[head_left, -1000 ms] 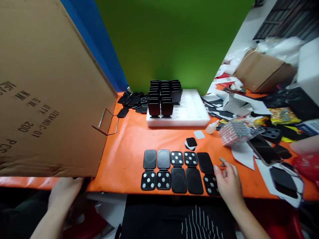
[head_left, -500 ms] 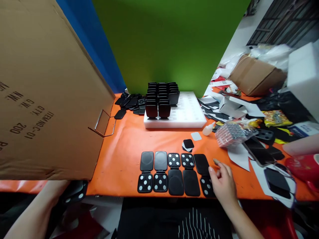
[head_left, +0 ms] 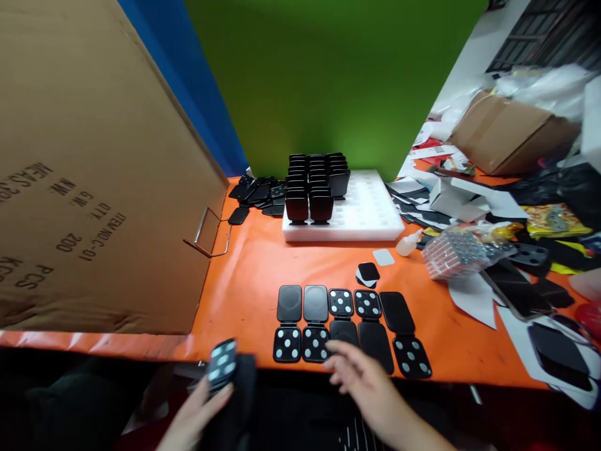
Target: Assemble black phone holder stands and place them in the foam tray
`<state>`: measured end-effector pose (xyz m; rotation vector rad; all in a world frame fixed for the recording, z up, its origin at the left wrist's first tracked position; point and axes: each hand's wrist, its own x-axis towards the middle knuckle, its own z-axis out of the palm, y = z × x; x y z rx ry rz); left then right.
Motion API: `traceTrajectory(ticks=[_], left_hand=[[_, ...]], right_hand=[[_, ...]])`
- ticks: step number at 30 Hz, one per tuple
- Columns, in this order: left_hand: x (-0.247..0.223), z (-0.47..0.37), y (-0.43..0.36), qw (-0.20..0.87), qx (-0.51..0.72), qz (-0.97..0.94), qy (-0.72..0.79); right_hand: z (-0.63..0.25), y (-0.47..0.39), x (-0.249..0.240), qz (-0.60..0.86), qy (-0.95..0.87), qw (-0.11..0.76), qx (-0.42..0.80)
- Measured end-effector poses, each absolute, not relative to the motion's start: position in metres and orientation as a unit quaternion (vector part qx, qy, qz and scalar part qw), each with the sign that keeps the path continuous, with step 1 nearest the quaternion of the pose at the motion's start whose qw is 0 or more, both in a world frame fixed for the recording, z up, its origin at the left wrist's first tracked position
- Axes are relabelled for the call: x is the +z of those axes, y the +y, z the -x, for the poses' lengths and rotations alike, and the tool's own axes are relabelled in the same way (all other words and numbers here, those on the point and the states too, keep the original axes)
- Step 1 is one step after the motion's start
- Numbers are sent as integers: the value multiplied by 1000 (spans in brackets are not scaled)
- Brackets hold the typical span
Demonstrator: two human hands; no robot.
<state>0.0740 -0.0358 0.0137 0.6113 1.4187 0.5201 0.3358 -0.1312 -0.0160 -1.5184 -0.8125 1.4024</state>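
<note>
Item: your left hand [head_left: 200,410], blurred, wrist cut off by the bottom edge; thumb and fingers grasp a dotted black piece [head_left: 222,363], raised by the near edge of the orange table [head_left: 251,269]. A dark smear lies just beside that piece; whether the two are joined, you cannot tell.

Item: your right hand [head_left: 366,382], blurred, fingers loosely parted in a released grip; its forearm leaves at the bottom. It hides part of the third hinged piece's near panel; whether a fingertip touches, you cannot tell.

Item: five hinged pieces [head_left: 341,305], opened flat in a row; dots face up on the near panels of the first, second and fifth, counted from left.

Item: black uprights [head_left: 320,207] in a white foam block [head_left: 370,203], front ones masking those behind.

Item: carton [head_left: 103,188], cut off left, its outermost lettering cropped.

Item: red object [head_left: 590,319], cropped by the right edge, unidentifiable.
</note>
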Motion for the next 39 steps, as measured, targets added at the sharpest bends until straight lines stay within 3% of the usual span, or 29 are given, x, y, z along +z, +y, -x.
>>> traceTrajectory(ticks=[3,7,13,16,20,26,28,33,39], left_hand=[[-3,-155,-39,795,263,-269,476],[-5,-220,-35,848,223,-258,406],[-5,-248,-29,870,155,-289,367],[-5,-256,-30,858,144,-311,384],[0,-265,-34,864,106,-314,380],[-4,-287,-50,906,74,-292,299],[-11,-297,-59,913,64,-300,268],[-24,-314,-78,863,99,-443,221],[-25,-303,-72,819,99,-504,257]], right_hand=[[-307,-120,-18,559,-282,498,600],[-330,-121,-25,613,-227,562,507],[-412,-154,-27,716,-180,589,329],[-461,-171,-37,801,-182,526,220],[-506,-183,-54,860,-232,401,213],[-488,-189,-37,883,-357,290,95],[-467,-191,-27,868,-354,326,120],[-416,-187,-17,766,-285,464,343],[-419,-184,-12,748,-317,455,364]])
